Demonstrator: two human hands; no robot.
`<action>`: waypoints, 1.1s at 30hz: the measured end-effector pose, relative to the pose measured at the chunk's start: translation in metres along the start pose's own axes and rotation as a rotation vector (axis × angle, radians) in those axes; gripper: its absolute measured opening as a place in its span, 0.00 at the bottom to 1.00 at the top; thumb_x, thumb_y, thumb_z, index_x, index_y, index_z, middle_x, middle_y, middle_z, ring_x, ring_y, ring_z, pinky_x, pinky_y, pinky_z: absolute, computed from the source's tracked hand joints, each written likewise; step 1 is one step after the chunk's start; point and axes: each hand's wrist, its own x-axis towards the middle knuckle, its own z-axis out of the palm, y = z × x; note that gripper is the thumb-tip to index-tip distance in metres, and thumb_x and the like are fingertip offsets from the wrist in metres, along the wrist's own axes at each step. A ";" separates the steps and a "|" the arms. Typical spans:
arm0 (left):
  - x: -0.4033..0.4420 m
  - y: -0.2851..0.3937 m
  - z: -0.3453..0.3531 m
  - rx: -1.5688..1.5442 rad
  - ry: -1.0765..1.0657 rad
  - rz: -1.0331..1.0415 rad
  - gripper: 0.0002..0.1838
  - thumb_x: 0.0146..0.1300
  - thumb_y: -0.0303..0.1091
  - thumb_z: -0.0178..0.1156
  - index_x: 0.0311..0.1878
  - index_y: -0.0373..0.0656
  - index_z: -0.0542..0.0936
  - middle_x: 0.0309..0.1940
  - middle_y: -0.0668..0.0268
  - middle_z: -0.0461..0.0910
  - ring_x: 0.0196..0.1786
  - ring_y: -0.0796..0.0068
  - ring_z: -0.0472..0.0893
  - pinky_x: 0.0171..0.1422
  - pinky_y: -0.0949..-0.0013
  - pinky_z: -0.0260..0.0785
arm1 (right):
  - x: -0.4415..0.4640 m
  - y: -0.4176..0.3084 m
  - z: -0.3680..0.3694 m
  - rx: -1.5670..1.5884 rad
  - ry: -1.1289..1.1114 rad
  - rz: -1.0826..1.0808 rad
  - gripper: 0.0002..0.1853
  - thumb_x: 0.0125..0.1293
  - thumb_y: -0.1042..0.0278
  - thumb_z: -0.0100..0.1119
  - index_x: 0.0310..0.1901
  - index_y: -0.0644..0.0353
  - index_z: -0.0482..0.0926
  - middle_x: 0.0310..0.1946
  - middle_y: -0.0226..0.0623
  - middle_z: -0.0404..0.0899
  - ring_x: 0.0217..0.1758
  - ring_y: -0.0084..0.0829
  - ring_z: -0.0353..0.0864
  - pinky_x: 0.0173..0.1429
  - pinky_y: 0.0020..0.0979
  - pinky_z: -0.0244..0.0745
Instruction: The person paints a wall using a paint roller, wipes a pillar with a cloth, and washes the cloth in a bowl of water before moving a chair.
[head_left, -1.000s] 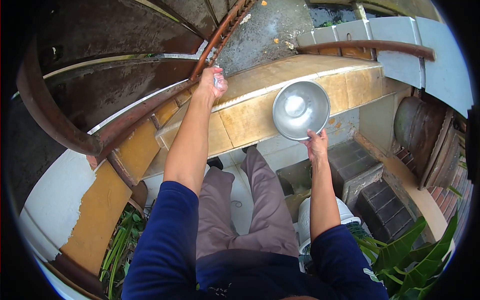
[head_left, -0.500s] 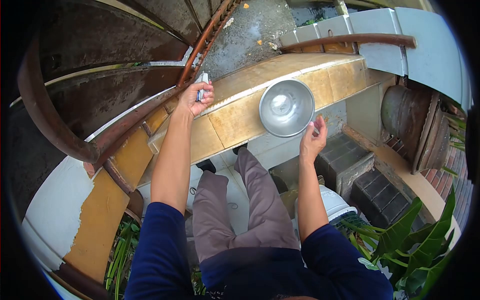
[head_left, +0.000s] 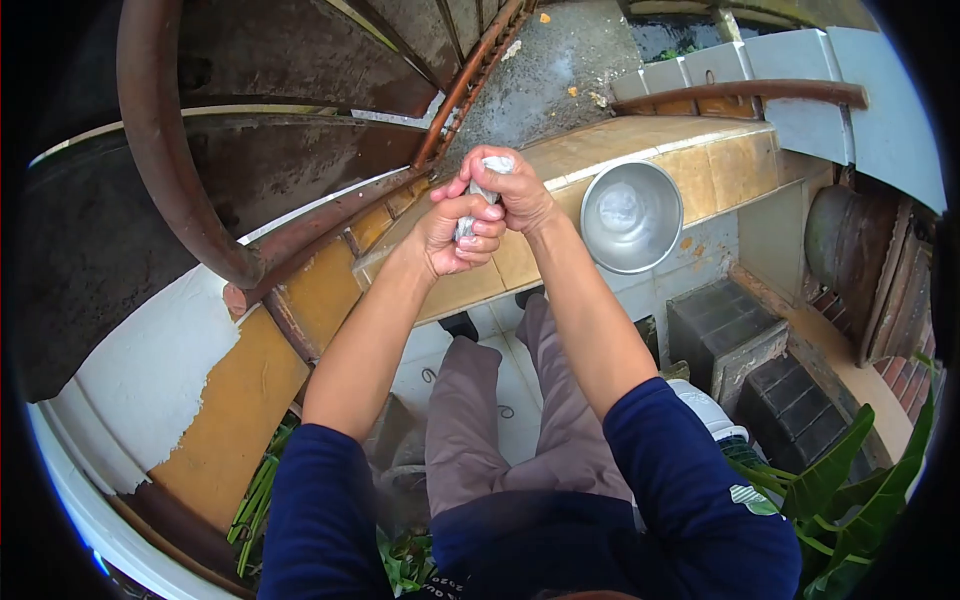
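Both hands meet over the tiled ledge (head_left: 520, 265), wrapped round a crumpled, whitish cloth (head_left: 490, 180). My left hand (head_left: 460, 232) is closed on its lower part, with the fingers curled. My right hand (head_left: 510, 192) grips the upper part, just above and to the right of the left. Much of the cloth is hidden inside the fingers. To the right of the hands, a round metal bowl (head_left: 631, 217) rests at the ledge's front edge, with neither hand touching it.
A brown metal railing (head_left: 165, 150) curves along the left. Dark tiled blocks (head_left: 715, 325) stand at the lower right, near a white bucket (head_left: 705, 408) and leafy plants (head_left: 835, 480). Beyond the ledge lies wet concrete (head_left: 540, 85).
My right hand has left the bowl and moved left to the cloth, closing on it beside my left hand. The bowl stays on the ledge. The view has shifted slightly.
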 end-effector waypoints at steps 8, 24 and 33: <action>-0.018 0.069 0.020 1.403 0.741 0.042 0.11 0.52 0.36 0.64 0.29 0.37 0.76 0.24 0.60 0.78 0.22 0.68 0.76 0.26 0.69 0.65 | 0.082 -0.010 0.037 0.155 0.686 0.080 0.26 0.70 0.39 0.51 0.27 0.56 0.66 0.16 0.28 0.63 0.15 0.23 0.65 0.27 0.35 0.75; 0.014 0.061 0.045 2.387 1.196 0.000 0.16 0.71 0.35 0.48 0.42 0.39 0.85 0.44 0.49 0.84 0.51 0.51 0.84 0.53 0.54 0.78 | 0.115 0.004 -0.009 0.076 1.311 0.088 0.15 0.63 0.69 0.46 0.32 0.73 0.79 0.27 0.49 0.80 0.20 0.38 0.78 0.21 0.38 0.68; -0.018 0.033 0.053 1.540 1.150 0.444 0.16 0.56 0.37 0.68 0.40 0.34 0.77 0.32 0.50 0.83 0.32 0.64 0.85 0.32 0.62 0.78 | 0.062 -0.015 0.060 -0.551 0.715 -0.043 0.43 0.58 0.32 0.60 0.61 0.64 0.68 0.57 0.54 0.72 0.61 0.44 0.73 0.63 0.40 0.67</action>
